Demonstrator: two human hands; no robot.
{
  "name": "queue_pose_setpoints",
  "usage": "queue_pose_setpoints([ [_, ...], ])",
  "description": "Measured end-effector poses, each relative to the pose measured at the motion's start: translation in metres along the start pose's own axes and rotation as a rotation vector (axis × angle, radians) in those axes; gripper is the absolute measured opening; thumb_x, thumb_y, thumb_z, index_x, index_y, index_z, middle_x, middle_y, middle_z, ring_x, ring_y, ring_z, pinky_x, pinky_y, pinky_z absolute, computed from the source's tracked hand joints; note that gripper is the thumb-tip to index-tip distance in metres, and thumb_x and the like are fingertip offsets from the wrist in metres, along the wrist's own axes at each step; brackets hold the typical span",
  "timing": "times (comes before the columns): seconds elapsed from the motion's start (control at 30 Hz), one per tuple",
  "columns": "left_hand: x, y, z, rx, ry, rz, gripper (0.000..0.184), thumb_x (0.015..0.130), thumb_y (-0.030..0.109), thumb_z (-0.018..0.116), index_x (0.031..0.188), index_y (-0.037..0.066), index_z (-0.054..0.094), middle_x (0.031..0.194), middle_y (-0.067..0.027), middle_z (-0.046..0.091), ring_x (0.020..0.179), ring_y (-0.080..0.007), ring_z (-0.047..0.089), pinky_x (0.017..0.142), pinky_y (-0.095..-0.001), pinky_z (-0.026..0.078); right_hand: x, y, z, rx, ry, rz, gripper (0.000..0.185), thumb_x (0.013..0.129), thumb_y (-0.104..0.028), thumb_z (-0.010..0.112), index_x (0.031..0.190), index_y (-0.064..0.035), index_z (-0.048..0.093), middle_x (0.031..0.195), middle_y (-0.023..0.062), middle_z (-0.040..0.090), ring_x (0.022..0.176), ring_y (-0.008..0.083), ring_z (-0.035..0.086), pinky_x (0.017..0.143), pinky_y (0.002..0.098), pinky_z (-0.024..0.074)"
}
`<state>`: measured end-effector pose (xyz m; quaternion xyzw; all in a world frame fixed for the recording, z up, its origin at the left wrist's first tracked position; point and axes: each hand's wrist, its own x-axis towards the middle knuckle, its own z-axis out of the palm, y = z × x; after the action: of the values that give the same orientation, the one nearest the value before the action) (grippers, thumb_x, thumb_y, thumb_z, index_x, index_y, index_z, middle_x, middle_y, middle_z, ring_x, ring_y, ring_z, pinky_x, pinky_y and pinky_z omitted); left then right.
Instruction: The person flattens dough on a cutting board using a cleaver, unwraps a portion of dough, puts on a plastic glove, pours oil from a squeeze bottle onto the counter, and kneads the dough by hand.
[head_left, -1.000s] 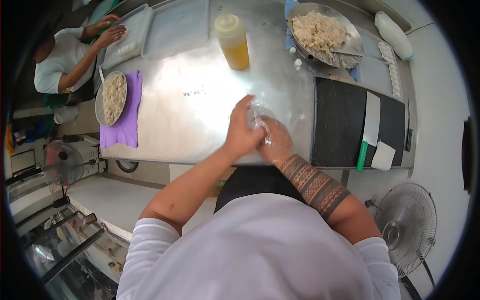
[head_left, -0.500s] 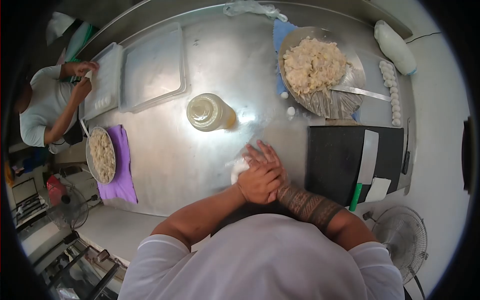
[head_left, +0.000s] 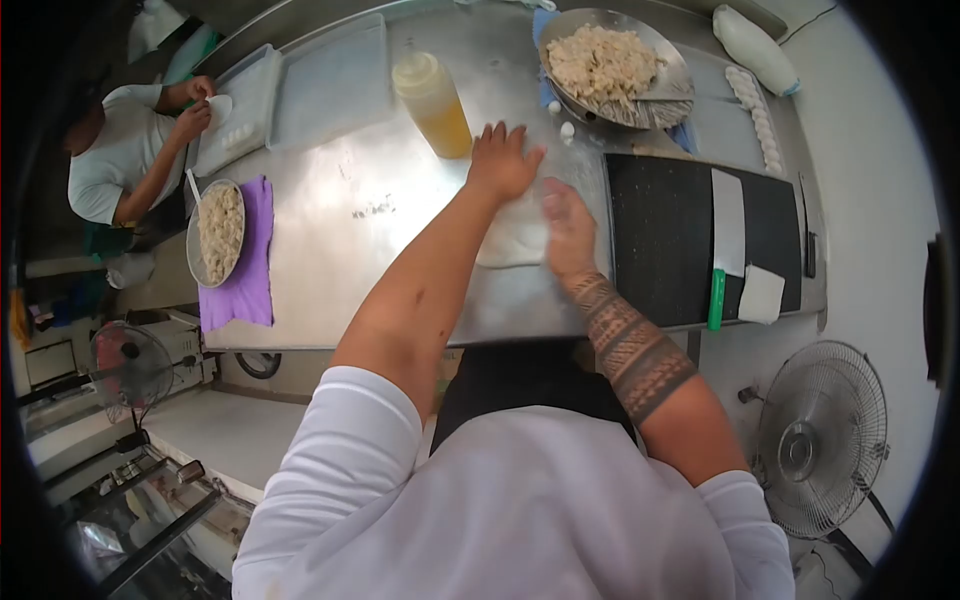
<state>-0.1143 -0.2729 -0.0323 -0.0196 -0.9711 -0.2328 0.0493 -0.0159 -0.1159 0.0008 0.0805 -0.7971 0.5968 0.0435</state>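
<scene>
A thin, flat piece of white dough [head_left: 515,243] lies on the steel table in front of me, under clear film. My left hand [head_left: 503,163] rests flat at its far side with the fingers spread. On the right edge of the dough is my right hand [head_left: 572,228], blurred, its fingers bent together; whether it pinches anything is hidden. Beyond my left hand stands a squeeze bottle [head_left: 434,108] of yellow liquid. Two small white dough balls [head_left: 568,131] sit near a large bowl [head_left: 672,70] of pale filling.
To the right, a black board [head_left: 655,235] holds a cleaver [head_left: 728,220] with a green handle and a white scraper [head_left: 762,295]. At the left are a bowl of filling [head_left: 220,234] on a purple cloth [head_left: 258,255], clear trays [head_left: 330,85] and a co-worker [head_left: 140,150].
My hands, clasped together over the dough half a second ago, have come apart. My left hand has reached forward and opened flat. The dough is now spread thin. The view has tilted.
</scene>
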Motion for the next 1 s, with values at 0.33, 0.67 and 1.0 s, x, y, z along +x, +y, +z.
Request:
queue_pose_setpoints([
  [0.33, -0.166, 0.079, -0.092, 0.295, -0.574, 0.003, 0.059, 0.085, 0.028, 0.077, 0.135, 0.002, 0.057, 0.138, -0.0209, 0.060, 0.132, -0.0386, 0.055, 0.109, -0.0527, 0.042, -0.066, 0.045, -0.068, 0.664, -0.062, 0.586, 0.089, 0.104, -0.071, 0.033, 0.141, 0.0072, 0.054, 0.140, 0.0224, 0.060, 0.130, 0.0318, 0.055, 0.117, 0.0423, 0.0361],
  [0.67, -0.194, 0.042, -0.014, -0.452, -0.011, 0.177, 0.052, 0.073, -0.001, 0.072, 0.123, 0.010, 0.063, 0.118, -0.0150, 0.065, 0.118, -0.0422, 0.057, 0.109, -0.0488, 0.041, -0.051, -0.024, -0.022, 0.019, -0.441, 0.295, 0.052, 0.102, -0.044, 0.057, 0.137, -0.0043, 0.061, 0.130, 0.0179, 0.068, 0.120, 0.0310, 0.064, 0.104, 0.0392, 0.0484],
  [1.0, -0.194, 0.021, -0.036, -0.897, -0.146, -0.183, 0.089, 0.075, 0.001, 0.068, 0.155, -0.002, 0.030, 0.147, -0.0225, 0.050, 0.136, -0.0322, 0.052, 0.112, -0.0392, 0.043, -0.028, -0.014, 0.005, -0.440, -0.510, 0.025, 0.047, 0.098, -0.043, 0.064, 0.125, -0.0042, 0.068, 0.125, 0.0204, 0.070, 0.115, 0.0386, 0.066, 0.099, 0.0423, 0.0515],
])
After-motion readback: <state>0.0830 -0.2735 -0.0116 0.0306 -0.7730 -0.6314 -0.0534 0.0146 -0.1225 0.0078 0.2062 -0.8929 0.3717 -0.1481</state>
